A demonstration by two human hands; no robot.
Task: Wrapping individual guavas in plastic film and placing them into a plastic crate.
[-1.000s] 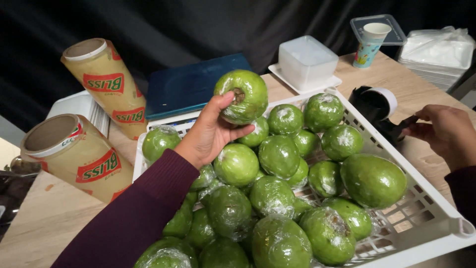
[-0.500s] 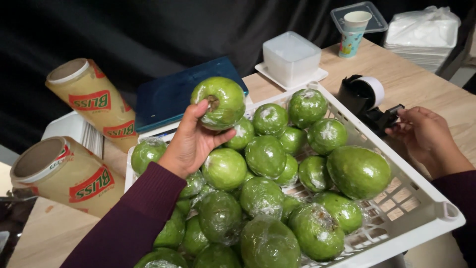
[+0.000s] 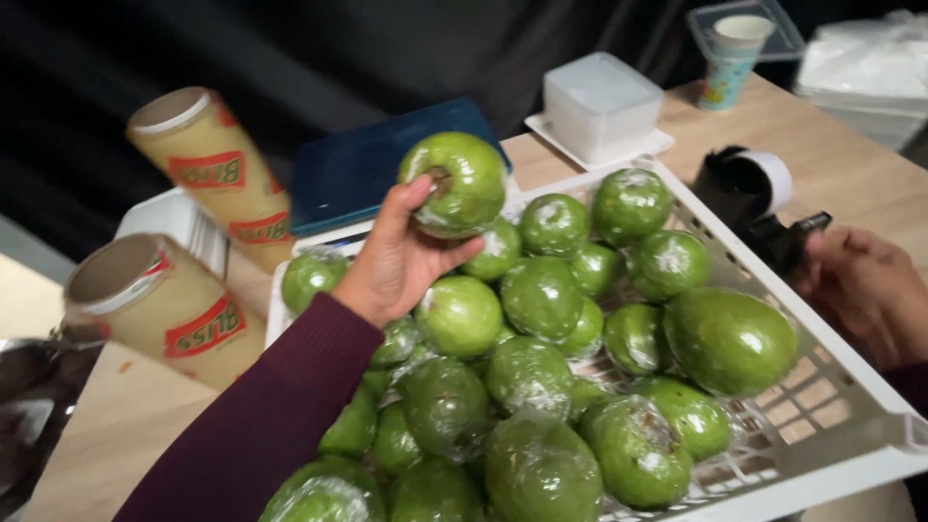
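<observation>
Head view: the left hand (image 3: 401, 261), clamped on a wrapped green fruit (image 3: 454, 184), has lifted it higher above the white crate (image 3: 851, 416), upper centre; right hand (image 3: 865, 290) stays curled at the label dispenser (image 3: 764, 208), grip unclear.

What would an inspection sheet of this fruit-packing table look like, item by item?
Surface: pale wooden table, partly covered.
Job's things: white slatted crate heaped with green fruits in clear film; one wrapped green fruit lifted above the heap.
Clutter: two rolls of film, dark blue flat box, white lidded tub, paper cup, black label dispenser, stack of white bags.
Grippers: left hand grips the lifted fruit; right hand rests by the dispenser, touching its black lever.
Cables: nothing seen.
Surroundings: black cloth backdrop.
</observation>
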